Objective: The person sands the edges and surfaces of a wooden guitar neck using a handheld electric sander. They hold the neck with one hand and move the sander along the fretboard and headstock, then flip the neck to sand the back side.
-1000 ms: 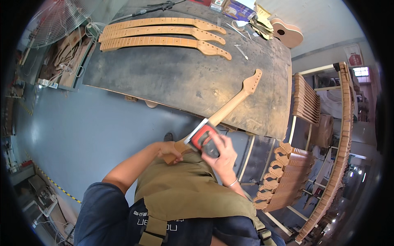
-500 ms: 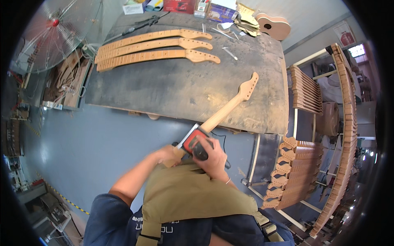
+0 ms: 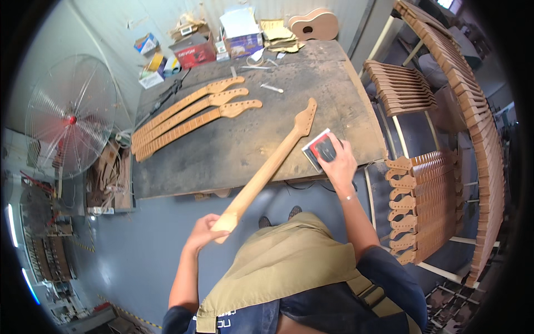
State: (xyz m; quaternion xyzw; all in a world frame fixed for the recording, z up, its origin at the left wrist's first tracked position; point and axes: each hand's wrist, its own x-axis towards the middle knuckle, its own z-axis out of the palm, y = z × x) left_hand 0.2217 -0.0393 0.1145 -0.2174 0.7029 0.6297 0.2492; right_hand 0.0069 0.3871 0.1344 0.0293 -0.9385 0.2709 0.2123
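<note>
My left hand point(image 3: 208, 230) grips the heel end of a pale wooden guitar neck point(image 3: 266, 165) out over the floor. The neck slants up to the right, back side up, and its headstock lies on the workbench point(image 3: 192, 172). In my right hand point(image 3: 341, 168) is a red and black power sander point(image 3: 321, 151), tilted above the bench's near edge, to the right of the neck and apart from it. Farther back on the bench, three more guitar necks point(image 3: 207, 117) lie side by side, with frets and peg holes showing.
Boxes point(image 3: 194, 53) and yellow sandpaper sheets point(image 3: 278, 36) line the bench's back, beside a guitar body point(image 3: 314, 25). A large fan point(image 3: 72, 119) stands at left. Racks of guitar necks point(image 3: 428, 206) stand close on my right. A dark cord hangs under the bench edge.
The sander has come off the neck and moved up and right with my right hand. My left hand has shifted lower, still on the heel. The view has turned and shifted.
</note>
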